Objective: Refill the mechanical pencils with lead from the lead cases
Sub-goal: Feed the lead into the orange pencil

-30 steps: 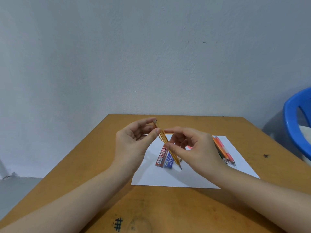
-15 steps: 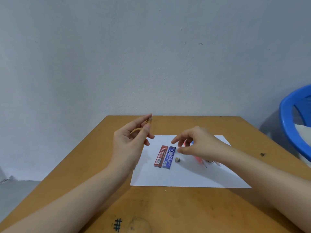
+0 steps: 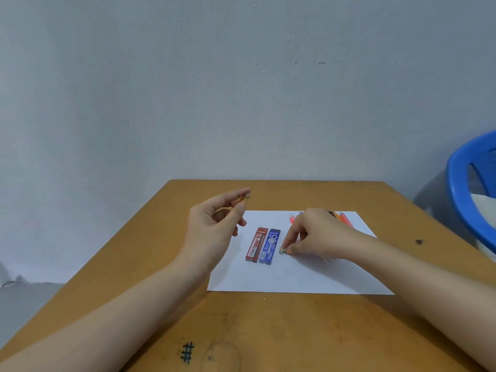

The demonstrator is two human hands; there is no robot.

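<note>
My left hand [image 3: 214, 226] is raised above the table's left part and holds a yellow mechanical pencil [image 3: 244, 198] between thumb and fingers; only its top end shows. A red lead case [image 3: 256, 244] and a blue lead case [image 3: 270, 246] lie side by side on a white sheet of paper [image 3: 295, 277]. My right hand [image 3: 316, 232] is low over the paper and pinches a small grey cap or eraser [image 3: 281, 250] just right of the blue case. Several pink and orange pencils [image 3: 343, 218] lie behind that hand, mostly hidden.
The wooden table [image 3: 268, 331] has a pen-drawn hash mark [image 3: 187, 352] near its front edge and a dark spot [image 3: 418, 241] at the right. A blue plastic chair [image 3: 467, 194] stands off the table's right side. A grey wall rises behind the far edge.
My right hand let go of the yellow pencil, dropped to the paper and pinched the small cap beside the blue case. My left hand kept the pencil and drew it left.
</note>
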